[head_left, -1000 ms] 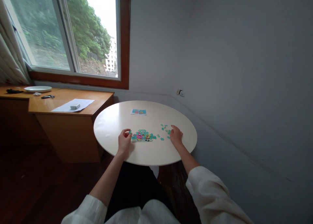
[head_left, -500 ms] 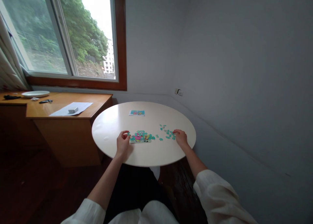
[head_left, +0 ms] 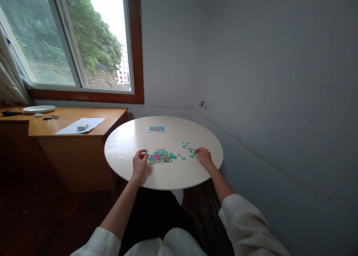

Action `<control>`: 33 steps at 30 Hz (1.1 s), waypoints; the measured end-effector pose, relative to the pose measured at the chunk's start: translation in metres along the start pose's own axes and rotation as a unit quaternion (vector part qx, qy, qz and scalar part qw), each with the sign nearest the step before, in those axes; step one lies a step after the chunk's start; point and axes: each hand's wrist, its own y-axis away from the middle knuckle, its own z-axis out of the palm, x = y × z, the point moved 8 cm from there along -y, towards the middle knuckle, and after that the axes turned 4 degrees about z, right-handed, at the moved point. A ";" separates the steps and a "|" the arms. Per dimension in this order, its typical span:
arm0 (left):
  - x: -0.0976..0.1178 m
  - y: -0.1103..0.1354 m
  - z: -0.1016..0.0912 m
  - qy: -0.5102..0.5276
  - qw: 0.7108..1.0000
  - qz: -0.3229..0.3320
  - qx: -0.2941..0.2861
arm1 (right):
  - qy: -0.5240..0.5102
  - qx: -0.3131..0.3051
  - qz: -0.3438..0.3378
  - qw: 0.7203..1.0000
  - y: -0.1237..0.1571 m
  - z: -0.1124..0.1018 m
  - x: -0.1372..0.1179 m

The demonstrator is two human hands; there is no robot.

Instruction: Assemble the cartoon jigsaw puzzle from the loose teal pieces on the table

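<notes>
On the round white table (head_left: 162, 177) lies a partly joined jigsaw puzzle (head_left: 159, 156) with cartoon figures on a teal ground. My left hand (head_left: 140, 163) is at its left edge, thumb and fingertips pinching a small teal puzzle piece (head_left: 146, 152). To the right, several loose puzzle pieces (head_left: 191, 150) are scattered flat. Over their right side my right hand (head_left: 205, 157) reaches in from the right, its fingers drawn together at the pieces. Whatever is between those fingertips is too small and covered to make out.
A small picture card (head_left: 156, 129) with similar cartoon figures lies at the table's back. On the left stands a wooden desk (head_left: 116, 118) with a paper sheet (head_left: 93, 122), a small box (head_left: 82, 127) and a white plate (head_left: 39, 109). A wall closes off the right side.
My right hand has shifted slightly left, further over the loose pieces. My left hand keeps its pinch beside the puzzle. The whole view has moved a little.
</notes>
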 end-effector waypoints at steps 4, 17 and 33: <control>0.000 -0.001 -0.001 -0.002 1.000 -0.001 0.006 | 0.015 -0.026 -0.032 0.999 0.003 0.004 -0.006; -0.001 0.000 0.000 0.007 1.000 -0.009 0.006 | 0.038 -0.070 -0.051 0.996 0.006 0.003 -0.010; 0.001 0.001 -0.001 -0.002 1.000 -0.009 0.006 | 0.015 -0.047 -0.025 0.998 0.000 0.003 -0.001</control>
